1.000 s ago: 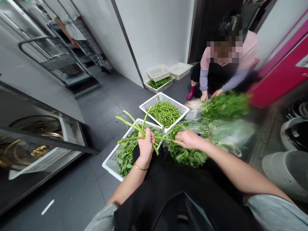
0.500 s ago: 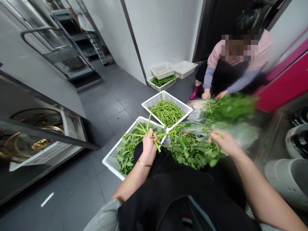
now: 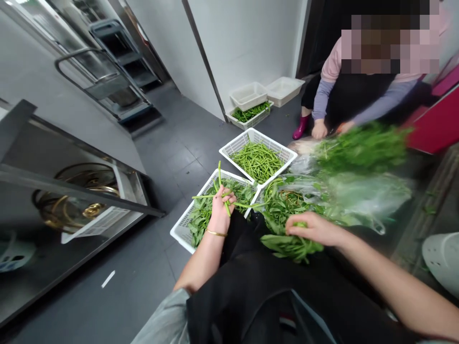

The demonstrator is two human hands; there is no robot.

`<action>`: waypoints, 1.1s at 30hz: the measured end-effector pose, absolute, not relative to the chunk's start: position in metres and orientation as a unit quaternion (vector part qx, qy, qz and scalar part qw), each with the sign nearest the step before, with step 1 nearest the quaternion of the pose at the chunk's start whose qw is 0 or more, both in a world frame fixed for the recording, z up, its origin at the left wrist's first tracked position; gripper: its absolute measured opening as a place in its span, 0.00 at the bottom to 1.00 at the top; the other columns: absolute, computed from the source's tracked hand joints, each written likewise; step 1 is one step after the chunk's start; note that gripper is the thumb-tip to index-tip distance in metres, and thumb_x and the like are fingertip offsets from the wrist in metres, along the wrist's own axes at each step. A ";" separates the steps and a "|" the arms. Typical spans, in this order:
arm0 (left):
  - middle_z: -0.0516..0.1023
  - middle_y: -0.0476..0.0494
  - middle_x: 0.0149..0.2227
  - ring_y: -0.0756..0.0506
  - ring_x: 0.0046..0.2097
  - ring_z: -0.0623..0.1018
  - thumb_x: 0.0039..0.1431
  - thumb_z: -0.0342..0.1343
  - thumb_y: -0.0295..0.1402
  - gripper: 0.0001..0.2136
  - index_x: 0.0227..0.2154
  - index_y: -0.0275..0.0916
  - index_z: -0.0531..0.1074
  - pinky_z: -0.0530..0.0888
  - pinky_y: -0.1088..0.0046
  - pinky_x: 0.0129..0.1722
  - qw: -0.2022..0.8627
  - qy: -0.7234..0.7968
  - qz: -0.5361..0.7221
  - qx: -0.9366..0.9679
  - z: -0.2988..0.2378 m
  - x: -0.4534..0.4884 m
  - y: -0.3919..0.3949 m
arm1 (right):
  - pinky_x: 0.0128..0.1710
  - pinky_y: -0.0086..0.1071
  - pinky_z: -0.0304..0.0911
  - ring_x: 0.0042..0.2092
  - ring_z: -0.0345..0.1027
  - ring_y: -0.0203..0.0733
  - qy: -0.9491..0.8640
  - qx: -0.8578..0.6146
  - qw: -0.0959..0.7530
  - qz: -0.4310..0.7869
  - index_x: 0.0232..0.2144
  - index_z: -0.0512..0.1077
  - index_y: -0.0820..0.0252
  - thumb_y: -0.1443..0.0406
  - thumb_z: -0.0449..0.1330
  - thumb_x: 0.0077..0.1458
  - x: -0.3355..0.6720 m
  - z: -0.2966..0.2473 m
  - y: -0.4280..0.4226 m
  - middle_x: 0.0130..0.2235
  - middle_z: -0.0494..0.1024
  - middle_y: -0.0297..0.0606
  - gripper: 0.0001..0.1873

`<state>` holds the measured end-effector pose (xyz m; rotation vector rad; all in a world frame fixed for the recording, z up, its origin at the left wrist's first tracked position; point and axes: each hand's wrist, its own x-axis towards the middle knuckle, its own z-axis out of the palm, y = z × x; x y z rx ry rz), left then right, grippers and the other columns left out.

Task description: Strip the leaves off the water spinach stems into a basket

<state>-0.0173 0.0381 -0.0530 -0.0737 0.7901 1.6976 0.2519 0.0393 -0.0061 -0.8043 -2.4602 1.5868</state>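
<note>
My left hand (image 3: 221, 208) is closed round a small bunch of bare green stems (image 3: 219, 191) that fan out above a white basket (image 3: 180, 229) of picked leaves. My right hand (image 3: 312, 227) is curled over a leafy sprig (image 3: 291, 244) pulled from the pile of leafy greens (image 3: 283, 203) on the floor in front of my black apron. The greens lie partly in a clear plastic bag (image 3: 362, 198).
A second white basket (image 3: 285, 153) farther off holds green stems. Across the pile a crouching person (image 3: 362, 95) handles a bunch of greens (image 3: 362, 145). More tubs (image 3: 249, 94) stand by the white wall. A steel counter (image 3: 68, 191) runs along the left; a pale bucket (image 3: 442, 255) is at right.
My right hand reached out to the pile at the right, then drew back toward me with a leafy sprig. The left hand kept its stems, and the view shifted right.
</note>
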 end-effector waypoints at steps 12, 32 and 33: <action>0.45 0.59 0.13 0.57 0.11 0.40 0.61 0.47 0.38 0.17 0.19 0.39 0.52 0.44 0.80 0.11 0.631 0.218 0.721 0.186 -0.020 -0.022 0.025 | 0.36 0.30 0.64 0.34 0.72 0.40 -0.851 -0.356 0.120 0.367 0.32 0.75 0.58 0.59 0.57 0.54 0.273 0.061 0.042 0.34 0.79 0.37 0.11; 0.44 0.60 0.14 0.57 0.12 0.41 0.59 0.48 0.35 0.17 0.19 0.40 0.48 0.45 0.79 0.12 0.632 0.232 0.730 0.120 -0.037 -0.002 0.016 | 0.24 0.28 0.57 0.22 0.59 0.33 -0.565 -0.517 0.462 0.447 0.22 0.68 0.58 0.55 0.57 0.48 0.265 -0.028 0.082 0.24 0.72 0.31 0.13; 0.44 0.60 0.14 0.57 0.12 0.41 0.58 0.49 0.35 0.17 0.19 0.40 0.48 0.46 0.79 0.12 0.625 0.237 0.734 0.119 -0.034 -0.002 0.017 | 0.23 0.28 0.55 0.21 0.57 0.33 -0.542 -0.543 0.479 0.426 0.21 0.67 0.57 0.53 0.57 0.47 0.278 -0.023 0.089 0.23 0.70 0.31 0.14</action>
